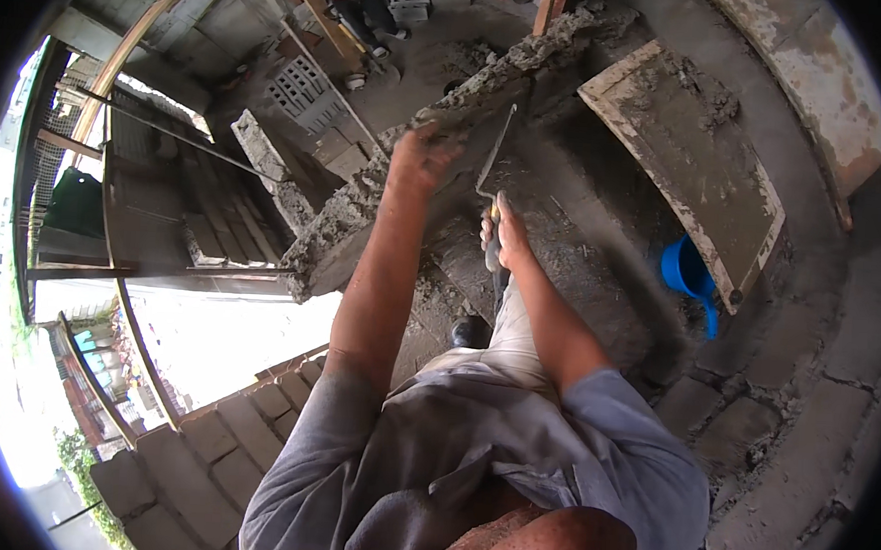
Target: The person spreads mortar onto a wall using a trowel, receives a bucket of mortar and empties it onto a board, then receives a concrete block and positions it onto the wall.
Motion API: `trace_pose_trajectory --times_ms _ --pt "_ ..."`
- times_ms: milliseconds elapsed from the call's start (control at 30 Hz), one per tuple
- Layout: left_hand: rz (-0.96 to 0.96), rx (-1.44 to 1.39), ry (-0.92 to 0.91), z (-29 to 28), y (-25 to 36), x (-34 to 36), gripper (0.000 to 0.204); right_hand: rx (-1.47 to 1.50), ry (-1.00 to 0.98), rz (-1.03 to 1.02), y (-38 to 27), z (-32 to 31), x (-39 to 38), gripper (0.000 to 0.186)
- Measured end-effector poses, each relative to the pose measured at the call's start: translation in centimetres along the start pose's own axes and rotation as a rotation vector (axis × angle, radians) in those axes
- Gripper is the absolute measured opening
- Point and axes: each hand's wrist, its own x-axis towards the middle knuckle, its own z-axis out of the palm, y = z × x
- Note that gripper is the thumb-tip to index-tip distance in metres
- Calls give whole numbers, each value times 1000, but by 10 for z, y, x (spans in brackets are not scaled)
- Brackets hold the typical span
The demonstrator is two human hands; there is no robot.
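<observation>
My right hand [503, 234] is closed round the handle of a trowel [498, 151], its narrow blade pointing up and away from me. To its left, my left hand [425, 157] reaches out with its fingers stretched, a little blurred, and nothing shows in it. That hand is over or against the rough, mortar-covered top of a low wall [349, 206], which runs slantwise from the near left to the far right. Whether the fingers touch the mortar I cannot tell.
At the right lies a mortar board [701, 154] with wet mortar heaped on it. A blue dipper [687, 268] sits beside it. Perforated blocks [305, 96] stand beyond the wall. Another person [363, 7] is at the far end. Block courses [222, 453] edge the near left.
</observation>
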Motion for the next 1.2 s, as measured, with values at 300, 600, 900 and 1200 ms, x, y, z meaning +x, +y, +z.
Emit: trace_pose_trajectory --times_ms 300,600,900,1200 --pt "604 825 -355 -79 13 -139 36 -194 138 -161 94 76 19 56" --pt "475 780 146 -120 61 -123 54 -930 305 -838 176 95 -3 66" --pt "495 1021 -206 -139 87 25 58 -1340 -158 -1024 133 4 -62 21" --pt "124 693 -363 -98 66 30 67 -1294 707 -346 -138 -117 -108 39"
